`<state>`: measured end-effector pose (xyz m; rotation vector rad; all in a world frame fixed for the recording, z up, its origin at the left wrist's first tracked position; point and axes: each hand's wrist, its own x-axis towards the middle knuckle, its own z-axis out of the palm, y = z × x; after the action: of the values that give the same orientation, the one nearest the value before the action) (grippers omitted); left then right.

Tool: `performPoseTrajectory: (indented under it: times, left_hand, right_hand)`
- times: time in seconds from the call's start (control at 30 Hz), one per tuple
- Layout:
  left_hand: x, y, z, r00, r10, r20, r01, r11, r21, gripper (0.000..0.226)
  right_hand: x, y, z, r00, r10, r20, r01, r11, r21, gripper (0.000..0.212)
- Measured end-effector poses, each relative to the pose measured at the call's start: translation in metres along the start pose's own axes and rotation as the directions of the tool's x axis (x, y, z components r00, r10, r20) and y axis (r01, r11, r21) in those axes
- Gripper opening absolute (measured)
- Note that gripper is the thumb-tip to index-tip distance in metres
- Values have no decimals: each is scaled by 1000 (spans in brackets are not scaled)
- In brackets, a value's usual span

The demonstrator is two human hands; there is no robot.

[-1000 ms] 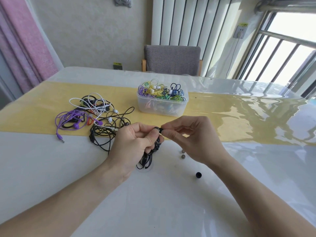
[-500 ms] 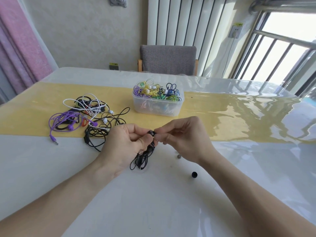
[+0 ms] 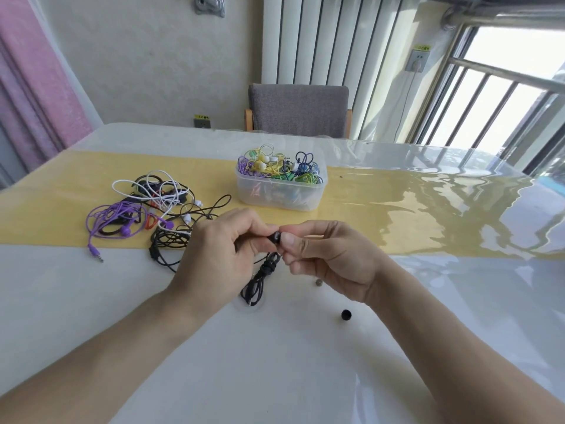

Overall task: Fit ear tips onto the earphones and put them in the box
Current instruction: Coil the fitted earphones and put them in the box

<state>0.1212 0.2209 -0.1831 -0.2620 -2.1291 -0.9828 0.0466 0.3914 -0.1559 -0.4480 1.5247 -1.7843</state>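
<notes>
**Mia:** Hands first. What are the two hands doing?

**Ben:** Both are up over the table [image 3: 91, 316], a little nearer to us than the clear box [image 3: 279, 195]. The left hand [image 3: 218, 258] has its fingers curled round a black earphone [image 3: 274, 237]. The black cord [image 3: 260, 278] hangs down from that hand in a wound-up bunch, and its low end touches the table.

**Mia:** And the right hand?

**Ben:** The right hand [image 3: 330, 260] pinches the tip end of that same earphone with its thumb and first finger. The two hands almost touch there. I cannot tell if the ear tip is all the way on, because the fingers hide it.

**Mia:** What is in the box?

**Ben:** Lots of earphones, yellow, green, purple and dark blue, piled up past the rim. The box sits on the yellow cloth strip [image 3: 382, 215].

**Mia:** Is there more stuff near the box?

**Ben:** Yes. Left of the box is a messy pile of earphones [image 3: 146, 209], white, purple, black and a bit of orange. A purple plug [image 3: 95, 254] pokes out of it, on the side away from the box.

**Mia:** Any small bits?

**Ben:** A loose black ear tip [image 3: 346, 315] lies on the table, on the near side of the box, just past the right wrist. A tiny grey one [image 3: 318, 282] peeks out beside the right hand.

**Mia:** And behind the box?

**Ben:** A grey chair [image 3: 298, 108] stands at the far side of the table.
</notes>
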Motion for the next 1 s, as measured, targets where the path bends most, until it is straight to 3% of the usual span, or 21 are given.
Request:
performPoseTrajectory:
  times: [0.1, 0.17, 0.3, 0.43, 0.5, 0.57, 0.67, 0.77, 0.87, 1.0]
  left_hand:
    - [3, 4, 2, 977, -212, -18, 203, 956, -214, 10]
    - [6, 6, 2, 949, -314, -3, 292, 887, -357, 17]
    - [10, 0, -3, 866, -486, 117, 468, 706, -531, 26]
    - [16, 0, -7, 699, -661, 272, 593, 324, -737, 24]
    - [20, 0, -9, 600, -719, 350, 625, 149, -766, 24]
    - [22, -2, -11, 528, -771, 356, 627, 71, -775, 24]
    - [23, -7, -10, 474, -826, 305, 616, 63, -785, 27]
    - [24, -9, -13, 441, -834, 333, 586, -14, -810, 28]
    - [25, -4, -16, 435, -800, 412, 602, -82, -794, 26]
    - [29, 4, -16, 433, -732, 526, 667, -133, -733, 22]
  right_hand:
    - [1, -5, 1, 981, -191, -38, 186, 975, -123, 37]
    - [3, -3, -1, 948, -306, -80, 271, 916, -296, 46]
    - [8, 13, 0, 888, -459, -37, 313, 660, -683, 62]
    - [10, 25, 14, 951, -274, 146, 210, 222, -952, 96]
    - [12, 30, 17, 963, -213, 165, 192, 113, -975, 87]
    - [13, 31, 16, 958, -226, 173, 204, 118, -972, 63]
    - [15, 29, 13, 945, -273, 178, 223, 145, -964, 44]
    - [15, 25, 11, 904, -405, 137, 282, 322, -904, 33]
    - [14, 15, 11, 864, -503, 7, 315, 531, -787, 28]
    - [18, -2, 12, 840, -533, -99, 335, 655, -678, 28]
